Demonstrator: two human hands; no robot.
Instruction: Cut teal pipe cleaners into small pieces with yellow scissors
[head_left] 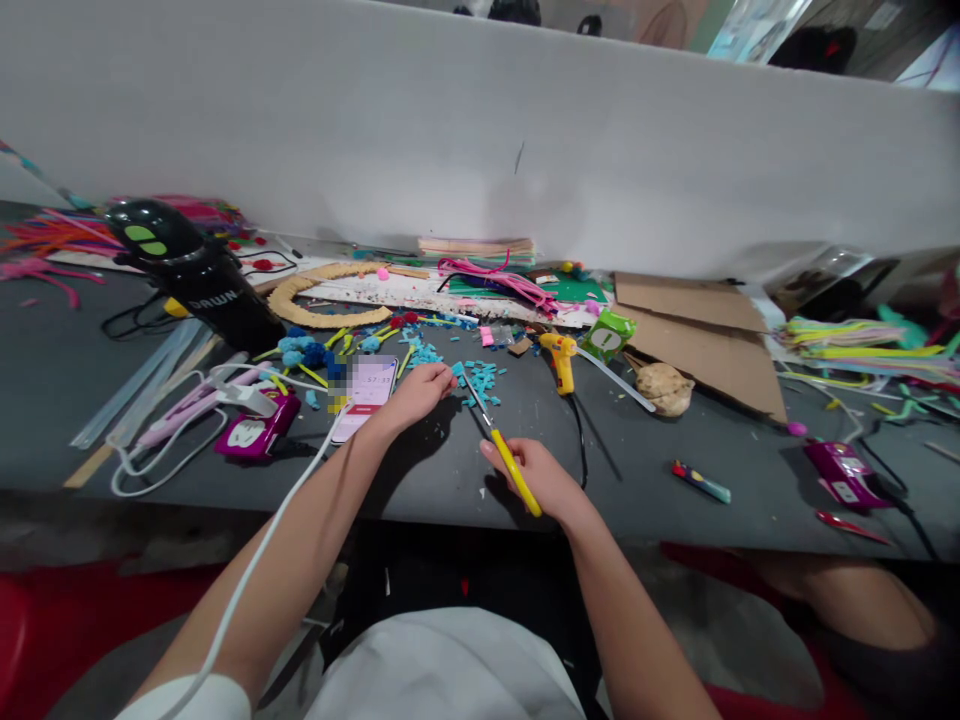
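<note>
My right hand [531, 474] is closed on a tool with yellow handles [514, 470]. Its metal tip points up and left, toward the fingertips of my left hand [424, 391]. Those fingers are pinched on a small light-blue piece [457, 370] beside the tip. Many short blue pieces [484, 380] lie scattered on the grey table [442, 480] just beyond both hands. A phone with a lit screen [376, 380] lies left of my left hand, partly under a white cable.
A yellow glue gun [559, 362] lies right of the blue pieces, near a green packet [609, 333] and cardboard [697, 350]. To the left are a black bottle [206, 280] and a purple power block [259, 425]. Another person's leg [862, 600] shows at lower right.
</note>
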